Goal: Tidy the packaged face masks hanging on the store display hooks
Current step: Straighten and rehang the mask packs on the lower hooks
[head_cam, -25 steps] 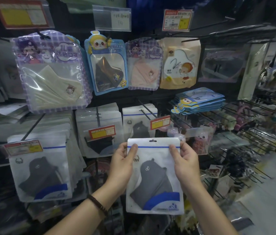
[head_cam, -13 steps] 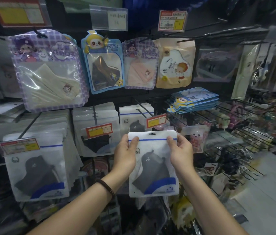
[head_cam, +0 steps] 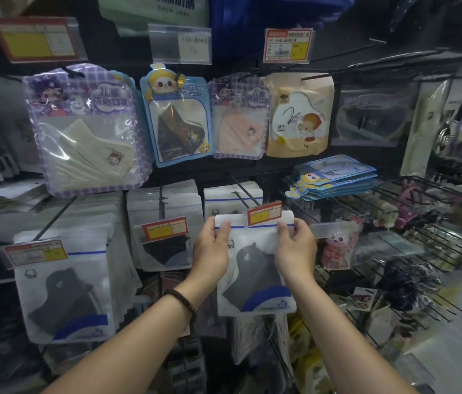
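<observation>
A white packet with a dark grey mask (head_cam: 255, 268) and a blue stripe is held up at the tip of a display hook (head_cam: 245, 199). Its top edge sits just behind the hook's red and yellow price tag (head_cam: 264, 213). My left hand (head_cam: 212, 248) pinches the packet's upper left corner, thumb on the front. My right hand (head_cam: 295, 248) pinches the upper right corner the same way. More white packets (head_cam: 232, 197) hang further back on that hook. Whether the packet's hole is over the hook tip is hidden by the tag.
Similar white mask packets hang on hooks at left (head_cam: 65, 288) and centre left (head_cam: 164, 226). Cartoon children's masks (head_cam: 87, 129) hang in the row above. A blue packet stack (head_cam: 335, 177) lies on wire hooks at right, with hair accessories (head_cam: 337, 245) beyond.
Both hands lifted the grey mask packet up and forward, from below the tag to the hook tip. Its top edge now sits behind the price tag.
</observation>
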